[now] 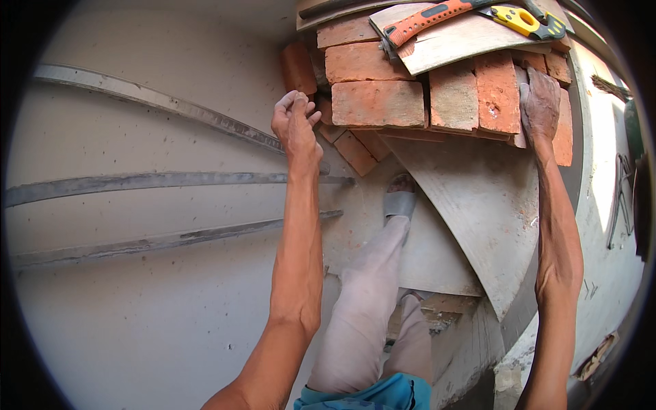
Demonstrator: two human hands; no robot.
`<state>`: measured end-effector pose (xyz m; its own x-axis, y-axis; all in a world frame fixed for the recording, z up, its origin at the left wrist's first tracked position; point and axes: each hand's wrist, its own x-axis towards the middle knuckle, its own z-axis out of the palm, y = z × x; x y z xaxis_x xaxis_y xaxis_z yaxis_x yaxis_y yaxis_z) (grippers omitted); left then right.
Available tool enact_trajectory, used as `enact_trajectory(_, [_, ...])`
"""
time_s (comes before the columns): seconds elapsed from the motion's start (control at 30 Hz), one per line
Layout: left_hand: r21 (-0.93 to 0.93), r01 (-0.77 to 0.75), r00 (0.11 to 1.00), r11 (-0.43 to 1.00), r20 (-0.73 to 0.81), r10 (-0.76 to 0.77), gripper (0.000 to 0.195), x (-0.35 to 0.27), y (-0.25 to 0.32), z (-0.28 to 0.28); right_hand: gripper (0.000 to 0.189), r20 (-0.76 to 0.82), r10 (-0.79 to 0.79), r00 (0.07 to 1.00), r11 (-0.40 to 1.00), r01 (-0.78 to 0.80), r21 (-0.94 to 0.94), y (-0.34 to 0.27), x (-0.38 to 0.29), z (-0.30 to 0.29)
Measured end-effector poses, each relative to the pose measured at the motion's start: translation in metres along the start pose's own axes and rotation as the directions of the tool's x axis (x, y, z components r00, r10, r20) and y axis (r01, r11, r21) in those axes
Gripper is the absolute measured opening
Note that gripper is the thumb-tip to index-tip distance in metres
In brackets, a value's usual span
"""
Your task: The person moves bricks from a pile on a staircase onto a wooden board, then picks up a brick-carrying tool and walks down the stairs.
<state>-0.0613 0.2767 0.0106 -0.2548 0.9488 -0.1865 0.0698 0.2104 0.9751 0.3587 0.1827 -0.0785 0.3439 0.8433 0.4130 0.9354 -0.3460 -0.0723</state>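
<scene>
At the right end of a stack of red bricks (378, 104), my right hand (541, 105) is bent over a brick (519, 134), its thumb along the left side. The undersides of its fingers are hidden. My left hand (297, 120) hovers by the stack's left end with curled fingers and the thumb laid against them; I see nothing held in it. A reddish brick (298, 69) leans against the wall just beyond that hand. On top of the stack lies a wooden board (451, 43) bearing an orange-and-black tool handle (430, 21) and a yellow-and-black saw handle (517, 20).
Three long straight bars (154, 180) reach along the pale wall (128, 318) at left. Loose bricks (356, 154) lie below the stack. A flat sheet (476, 205) covers the floor near my sandalled foot (400, 200). Metal tongs-like tool (620, 200) rests on the ledge at right.
</scene>
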Motion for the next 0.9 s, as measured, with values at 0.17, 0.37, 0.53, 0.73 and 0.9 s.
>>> enact_trajectory(0.17, [0.04, 0.352, 0.935, 0.935, -0.054, -0.35, 0.058, 0.088, -0.07, 0.002, 0.041, 0.041, 0.042, 0.998, 0.999, -0.043, 0.025, 0.006, 0.001, -0.009])
enact_trajectory(0.37, [-0.007, 0.354, 0.935, 0.935, 0.004, -0.354, 0.085, 0.152, -0.123, -0.003, 0.041, 0.028, 0.013, 1.0, 1.0, -0.013, -0.002, 0.01, -0.001, 0.001])
enact_trajectory(0.53, [-0.037, 0.344, 0.939, 0.938, 0.043, -0.342, 0.091, 0.185, -0.149, -0.006, 0.041, 0.018, 0.022, 1.0, 1.0, -0.022, 0.021, 0.012, 0.001, -0.008])
enact_trajectory(0.73, [0.062, 0.308, 0.95, 0.949, 0.031, -0.31, 0.092, 0.19, -0.155, -0.005, 0.041, 0.017, 0.033, 0.999, 0.999, -0.033, 0.003, 0.011, 0.0, -0.002])
enact_trajectory(0.9, [0.052, 0.31, 0.945, 0.949, 0.095, -0.313, 0.082, 0.198, -0.165, -0.01, 0.041, -0.001, 0.036, 0.999, 0.999, -0.036, -0.007, 0.016, 0.0, -0.002])
